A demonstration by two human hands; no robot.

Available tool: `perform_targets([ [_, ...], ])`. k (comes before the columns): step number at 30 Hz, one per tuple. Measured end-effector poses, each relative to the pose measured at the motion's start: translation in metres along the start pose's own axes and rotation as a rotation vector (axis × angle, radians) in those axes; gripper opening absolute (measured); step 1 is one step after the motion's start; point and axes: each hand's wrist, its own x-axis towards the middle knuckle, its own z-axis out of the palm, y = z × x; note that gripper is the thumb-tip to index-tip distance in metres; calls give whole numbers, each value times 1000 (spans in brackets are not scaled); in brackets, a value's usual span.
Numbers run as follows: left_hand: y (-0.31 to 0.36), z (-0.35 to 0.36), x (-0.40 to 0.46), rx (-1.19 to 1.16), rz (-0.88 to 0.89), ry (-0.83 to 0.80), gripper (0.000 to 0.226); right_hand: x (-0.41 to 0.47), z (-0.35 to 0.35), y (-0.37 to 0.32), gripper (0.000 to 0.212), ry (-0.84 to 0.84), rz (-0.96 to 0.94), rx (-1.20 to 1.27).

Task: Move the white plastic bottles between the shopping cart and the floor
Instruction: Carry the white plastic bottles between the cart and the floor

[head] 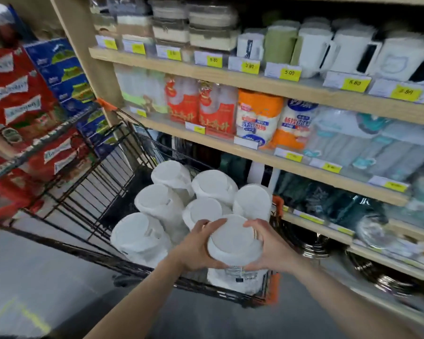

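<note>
In a shop aisle, a person's left hand (196,248) and right hand (267,245) clasp one white plastic bottle (234,241) from either side, the fingers (201,226) of both hands curled round its wide white cap, grasping it at the near right corner of a black wire shopping cart (88,192). The bottle stands upright, its labelled body showing below the hands inside the cart's wire wall; whether its base rests on the cart bottom or hangs just above it cannot be told.

Six more white bottles (162,204) stand upright in the cart beyond it, packed close and mostly touching, filling the right-hand side of the cart. The left side of the cart appears bare.

The grey floor (34,277) visible to the left of and in front of the cart carries no bottles, though parts of it lie outside the view. Wooden shelves (255,81) of packaged goods and mugs rise just beside the cart on the right.

With seven bottles in or at the cart and none seen on the floor, the job looks to be at a turning point: either the loading is all but complete, or the unloading to the floor is only beginning. The picture alone does not settle which.
</note>
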Motion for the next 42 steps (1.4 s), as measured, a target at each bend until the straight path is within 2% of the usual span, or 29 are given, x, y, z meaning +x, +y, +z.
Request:
perform_targets([
  [5, -21, 28, 5, 47, -7, -87, 109, -10, 32, 20, 86, 49, 61, -46],
  [8, -31, 53, 9, 90, -45, -110, 111, -10, 46, 40, 88, 21, 80, -99],
  [12, -46, 71, 14, 25, -84, -95, 111, -2, 58, 61, 91, 16, 117, -77],
  [15, -54, 75, 13, 49, -71, -100, 111, -1, 57, 65, 95, -52, 170, -97],
  [18, -48, 66, 12, 80, -68, -98, 103, -2, 44, 55, 90, -125, 185, -132],
  [21, -33, 48, 15, 92, -62, -48, 95, 3, 20, 45, 84, -259, 211, -218],
  [23, -19, 34, 24, 130, -17, -64, 98, 4, 1, 37, 84, -328, 244, -280],
  [24, -9, 27, 31, 154, -1, -87, 91, 3, -10, 32, 83, -329, 262, -287],
  [27, 23, 8, 56, 172, 59, -98, 48, -10, -46, 16, 67, -226, 365, -235],
  [29, 46, 1, 75, 184, 123, -86, 36, -26, -71, 6, 54, -139, 416, -179],
  [36, 139, 13, 130, 171, 350, -147, 22, -102, -131, 21, 34, 99, 543, -103],
  [42, 235, 66, 162, 186, 512, -236, 27, -192, -169, 55, 36, 180, 650, -113],
])
